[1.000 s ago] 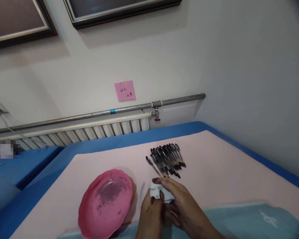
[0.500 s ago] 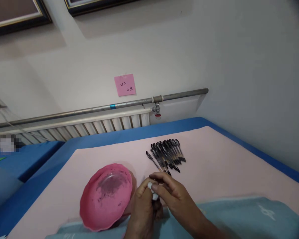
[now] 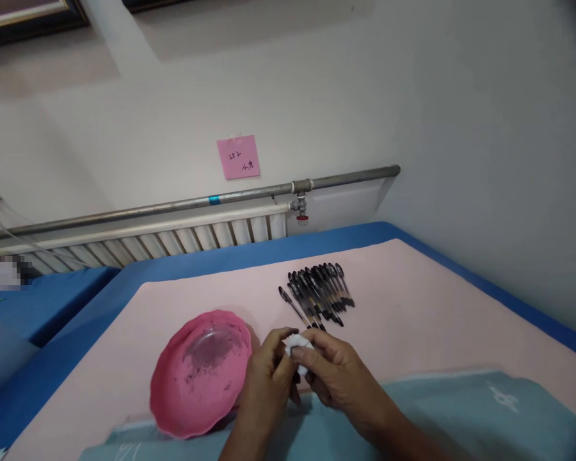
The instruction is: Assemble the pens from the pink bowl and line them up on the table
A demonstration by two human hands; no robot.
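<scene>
A crumpled white wad (image 3: 298, 342), which looks like tissue, is pinched between the thumb and fingers of my right hand (image 3: 340, 374). My left hand (image 3: 269, 374) is closed against the wad's left side, its fingers curled; whatever else it may hold is hidden. Dark smudges show on the fingertips. Just beyond my hands lies a row of black-capped pens (image 3: 317, 291) with clear barrels, side by side. To the left of my left hand stands a pink scalloped basin (image 3: 173, 394), with dark stains and specks inside.
A pale pink sheet (image 3: 441, 320) covers the blue table (image 3: 365, 232). Along the near edge lies a light blue cloth (image 3: 451, 410). Behind the table are a white radiator (image 3: 196, 240), a metal pipe (image 3: 355, 176) and a pink note (image 3: 239, 157) on the wall.
My hands have shifted slightly upward and opened out around the white wad, and more of it shows between them. The pens and basin stay in place; the camera view has moved a little.
</scene>
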